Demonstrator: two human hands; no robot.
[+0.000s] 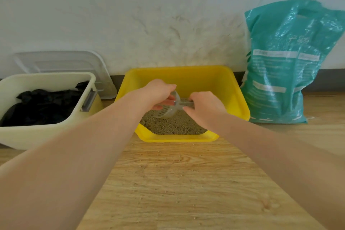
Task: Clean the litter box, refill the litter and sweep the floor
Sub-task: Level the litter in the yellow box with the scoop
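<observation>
Sifting step: clear scoop [169, 107] over litter [172, 124] in yellow box [186, 74], right hand [204, 107] fingers closed on handle, left hand [158, 92] fingers curled on bowl (contents unclear); next, probably carry left to bag-lined bin [46, 78].

I count one yellow plastic litter tray [240, 99], one translucent slotted scoop [169, 112], one cream plastic bin [44, 132], one clear plastic lid [61, 61], one teal litter bag [285, 65].

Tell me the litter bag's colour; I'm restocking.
Teal litter bag, white label panels; head view.
</observation>
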